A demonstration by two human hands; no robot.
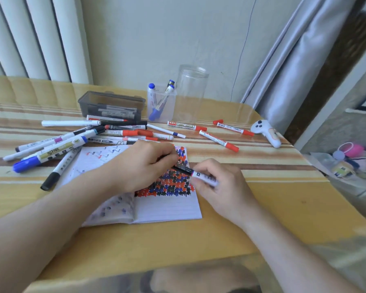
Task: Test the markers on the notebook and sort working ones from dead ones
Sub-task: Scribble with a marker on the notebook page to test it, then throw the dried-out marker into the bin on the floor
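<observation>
Many loose markers (57, 144) lay in a messy heap toward the table's (262, 218) left edge, most likely the ones waiting for a try. Behind the heap, nearer the back edge, sat a dark box (111, 105) with a few markers lying inside. Just to its right stood a small clear cup (162, 104) holding blue-capped markers, and next to that a tall clear jar (191, 94) with nothing in it that I could see. These pots were probably for sorting good markers from dead ones.

The open notebook (167, 208) lay in the middle, close to the front edge, its right page packed with red, blue and black marks. Above that page the left hand (144, 166) was curled around the dark cap end of one marker (195, 174), while the right hand (218, 185) gripped its white body. Both hands held it level, so I think the cap was being pulled off or pushed on. A few red-capped markers (219, 141) lay apart toward the right edge, and a white controller (266, 132) rested near the back right corner.
</observation>
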